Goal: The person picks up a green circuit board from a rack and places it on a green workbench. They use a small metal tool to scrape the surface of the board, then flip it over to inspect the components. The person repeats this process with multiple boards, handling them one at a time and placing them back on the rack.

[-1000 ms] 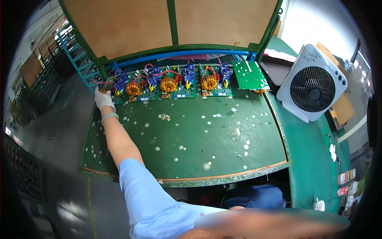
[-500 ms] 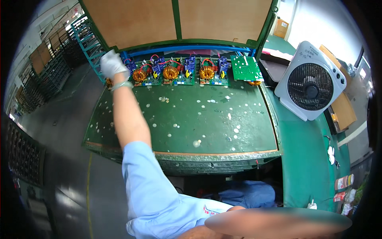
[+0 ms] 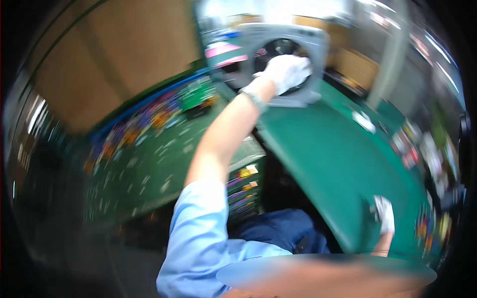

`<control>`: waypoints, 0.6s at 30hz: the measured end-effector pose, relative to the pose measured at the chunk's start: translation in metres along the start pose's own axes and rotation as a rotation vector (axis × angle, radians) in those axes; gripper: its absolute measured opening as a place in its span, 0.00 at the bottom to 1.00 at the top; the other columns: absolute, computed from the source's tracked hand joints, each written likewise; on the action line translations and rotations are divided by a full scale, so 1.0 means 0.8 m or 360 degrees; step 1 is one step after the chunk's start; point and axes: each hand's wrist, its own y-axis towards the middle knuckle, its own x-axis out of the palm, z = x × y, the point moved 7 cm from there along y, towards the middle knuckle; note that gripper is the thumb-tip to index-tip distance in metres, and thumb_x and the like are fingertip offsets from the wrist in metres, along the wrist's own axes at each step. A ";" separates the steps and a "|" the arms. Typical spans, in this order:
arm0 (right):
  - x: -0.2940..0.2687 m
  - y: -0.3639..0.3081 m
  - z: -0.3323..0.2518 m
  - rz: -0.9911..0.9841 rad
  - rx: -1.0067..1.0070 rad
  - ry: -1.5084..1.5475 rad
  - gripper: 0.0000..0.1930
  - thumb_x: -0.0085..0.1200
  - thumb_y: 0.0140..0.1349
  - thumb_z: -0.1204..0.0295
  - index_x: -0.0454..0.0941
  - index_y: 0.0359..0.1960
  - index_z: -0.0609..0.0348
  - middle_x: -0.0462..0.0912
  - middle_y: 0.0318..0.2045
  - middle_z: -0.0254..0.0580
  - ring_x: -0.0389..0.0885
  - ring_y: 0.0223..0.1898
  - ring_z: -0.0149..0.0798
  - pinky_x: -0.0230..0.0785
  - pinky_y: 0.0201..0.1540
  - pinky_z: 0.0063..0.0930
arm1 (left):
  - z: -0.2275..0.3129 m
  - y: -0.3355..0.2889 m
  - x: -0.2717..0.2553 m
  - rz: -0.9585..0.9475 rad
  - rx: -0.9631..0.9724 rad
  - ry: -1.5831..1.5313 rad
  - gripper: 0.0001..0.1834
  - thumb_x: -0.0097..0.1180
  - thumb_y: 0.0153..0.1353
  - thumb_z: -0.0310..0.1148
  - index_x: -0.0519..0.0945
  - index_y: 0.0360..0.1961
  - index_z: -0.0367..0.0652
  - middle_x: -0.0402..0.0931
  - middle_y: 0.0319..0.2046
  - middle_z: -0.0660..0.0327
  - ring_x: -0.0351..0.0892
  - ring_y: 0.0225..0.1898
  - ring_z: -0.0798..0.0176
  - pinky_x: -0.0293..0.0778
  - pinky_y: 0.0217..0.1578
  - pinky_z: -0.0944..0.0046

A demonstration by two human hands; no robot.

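My left hand [image 3: 287, 73], in a white glove, is raised before the grey box fan [image 3: 318, 54] and hides part of its dark grille. The fingers are blurred, and whether they touch the fan or hold anything cannot be made out. At the lower right, my right hand [image 3: 385, 214], gloved in white too, is over the green mat [image 3: 318, 164] beside a small dark shape I cannot name. Its fingers are smeared by motion. Along the back of the dark green bench [image 3: 149, 174] runs a row of blurred circuit boards [image 3: 159, 119], with a board green side up [image 3: 195, 95] at its right end.
A brown panel in a green frame [image 3: 124, 54] rises behind the bench. Boards with coils are stacked below the bench's right end [image 3: 243, 186]. Cardboard boxes [image 3: 355, 69] stand beyond the fan. Along the mat's right side are a white object [image 3: 363, 121] and several jars and packets.
The view has swung to the right. My left hand has gone from the left end of the board row to in front of the fan. My right hand has come into view.
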 end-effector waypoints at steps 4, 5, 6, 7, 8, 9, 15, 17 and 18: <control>-0.054 -0.056 0.002 0.0091 0.0149 0.0070 0.21 0.53 0.71 0.53 0.83 0.46 0.60 0.81 0.26 0.36 0.72 0.23 0.26 0.64 0.23 0.23 | 0.208 0.093 0.131 -0.0478 0.0231 -0.0611 0.13 0.52 0.68 0.45 0.81 0.40 0.49 0.83 0.33 0.52 0.83 0.35 0.45 0.79 0.38 0.48; -0.067 -0.072 0.007 0.0085 0.0305 -0.0009 0.22 0.52 0.70 0.51 0.83 0.47 0.60 0.82 0.27 0.36 0.72 0.24 0.27 0.67 0.26 0.24 | 0.257 0.092 0.158 -0.0592 0.0300 -0.0721 0.14 0.53 0.67 0.46 0.82 0.41 0.49 0.83 0.34 0.52 0.83 0.36 0.45 0.79 0.39 0.49; -0.086 -0.087 0.023 0.0120 0.0360 -0.0007 0.23 0.52 0.70 0.50 0.82 0.49 0.58 0.83 0.31 0.37 0.74 0.28 0.29 0.70 0.30 0.25 | 0.305 0.096 0.188 -0.0728 0.0387 -0.0821 0.15 0.54 0.67 0.47 0.83 0.43 0.50 0.84 0.36 0.53 0.84 0.39 0.46 0.80 0.41 0.50; -0.108 -0.090 0.055 0.0107 0.0291 -0.0007 0.21 0.52 0.70 0.53 0.82 0.51 0.57 0.84 0.35 0.37 0.78 0.32 0.30 0.73 0.33 0.25 | 0.348 0.105 0.204 -0.0744 0.0469 -0.0948 0.15 0.55 0.67 0.47 0.84 0.44 0.50 0.85 0.37 0.54 0.84 0.40 0.46 0.80 0.42 0.51; -0.131 -0.099 0.093 0.0180 0.0202 0.0091 0.19 0.51 0.71 0.57 0.82 0.54 0.56 0.85 0.35 0.36 0.80 0.34 0.31 0.76 0.33 0.27 | 0.385 0.116 0.215 -0.0765 0.0530 -0.1057 0.15 0.56 0.66 0.47 0.84 0.44 0.50 0.85 0.38 0.54 0.84 0.41 0.47 0.80 0.43 0.51; -0.144 -0.110 0.110 0.0281 0.0263 0.0008 0.17 0.53 0.69 0.62 0.82 0.53 0.55 0.86 0.37 0.38 0.83 0.37 0.34 0.78 0.38 0.29 | 0.414 0.112 0.239 -0.0850 0.0546 -0.1134 0.16 0.57 0.66 0.47 0.84 0.44 0.50 0.85 0.39 0.55 0.84 0.42 0.47 0.80 0.44 0.52; -0.233 -0.116 0.270 0.0984 0.0490 -0.0783 0.15 0.57 0.62 0.65 0.84 0.49 0.55 0.85 0.47 0.49 0.84 0.50 0.50 0.75 0.54 0.36 | 0.497 0.065 0.368 -0.1269 -0.0053 -0.1691 0.14 0.60 0.65 0.45 0.85 0.43 0.47 0.85 0.35 0.55 0.85 0.38 0.54 0.78 0.42 0.58; -0.285 -0.128 0.332 0.1466 0.0630 -0.0862 0.13 0.53 0.61 0.62 0.81 0.41 0.55 0.84 0.40 0.51 0.82 0.44 0.58 0.75 0.48 0.47 | 0.509 0.052 0.382 -0.1247 -0.0542 -0.2051 0.12 0.66 0.63 0.38 0.84 0.41 0.41 0.84 0.29 0.59 0.83 0.33 0.66 0.76 0.38 0.66; -0.310 -0.115 0.350 0.1378 0.0908 -0.0903 0.17 0.54 0.59 0.62 0.82 0.48 0.53 0.84 0.45 0.51 0.82 0.46 0.56 0.75 0.52 0.45 | 0.499 0.045 0.393 -0.1132 -0.0580 -0.2123 0.13 0.66 0.63 0.37 0.83 0.41 0.37 0.83 0.30 0.62 0.80 0.34 0.72 0.76 0.37 0.69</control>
